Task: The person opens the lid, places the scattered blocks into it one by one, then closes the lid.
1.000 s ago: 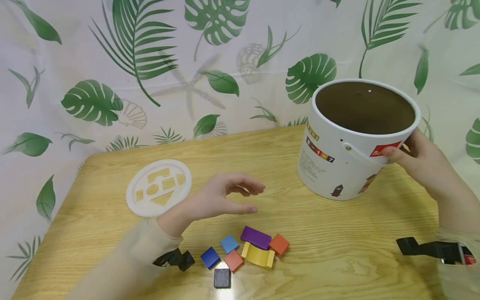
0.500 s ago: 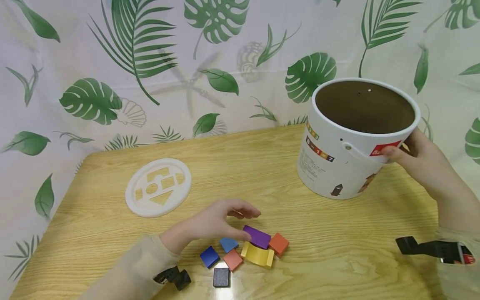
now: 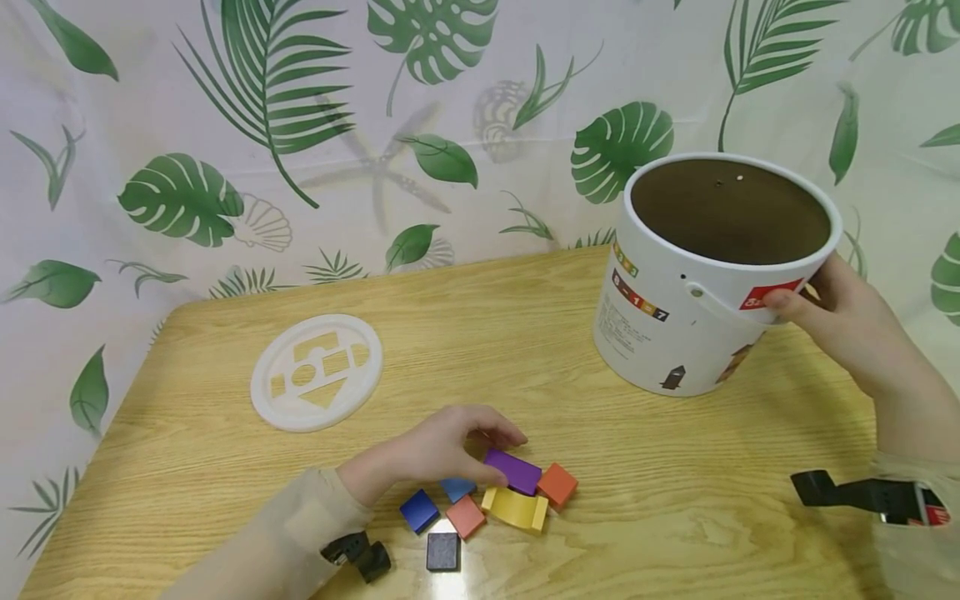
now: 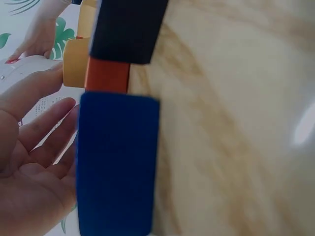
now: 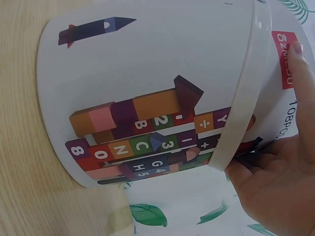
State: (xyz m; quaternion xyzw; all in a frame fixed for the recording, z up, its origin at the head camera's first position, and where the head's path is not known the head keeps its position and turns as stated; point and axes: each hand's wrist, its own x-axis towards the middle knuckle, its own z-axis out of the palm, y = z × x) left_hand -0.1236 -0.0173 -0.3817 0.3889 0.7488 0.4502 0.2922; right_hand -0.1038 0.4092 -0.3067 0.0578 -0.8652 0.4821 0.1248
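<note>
My left hand is low over a cluster of small blocks, thumb tip at the left end of a purple block and curved fingers past its far side. Right below the purple block lies a yellow arch block, with an orange-red block to the right. The left wrist view shows relaxed, spread fingers behind a dark blue block. My right hand grips a white bucket by its right upper side, thumb on the red label. The bucket leans slightly, and its visible inside is dark.
A white round lid with shape cutouts lies at the left of the wooden table. Nearer blocks are light blue, orange-red and black. A leaf-patterned cloth hangs behind.
My left hand has come down from above the table toward the purple block, and its thumb now reaches the block's edge. The right hand and the bucket stay in place.
</note>
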